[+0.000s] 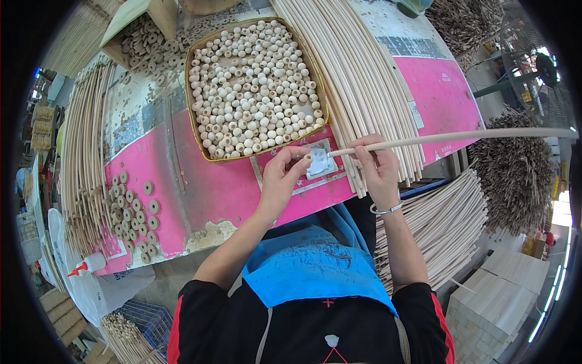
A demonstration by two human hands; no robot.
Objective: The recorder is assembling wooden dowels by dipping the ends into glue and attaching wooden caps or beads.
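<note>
My left hand [280,182] pinches a small wooden bead [308,158] between thumb and fingertips, with the bead's hole showing. My right hand [379,173] is closed round a long, pale wooden rod [461,137], which stretches off to the right. The rod's near end is at a small tray of white paste [319,165] on the table's front part, and it looks wet there; whether it touches the paste I cannot tell. Bead and rod end are apart. Beyond my hands, a shallow yellow-rimmed box [322,91] holds many similar beads.
Long rods [357,73] lie along the pink-covered table [236,188] right of the box. Thick wooden rings [134,212] and a red-tipped white bottle [91,263] are at left. More rods [448,224], stacked boards [497,297] and a fan [542,70] stand on the right.
</note>
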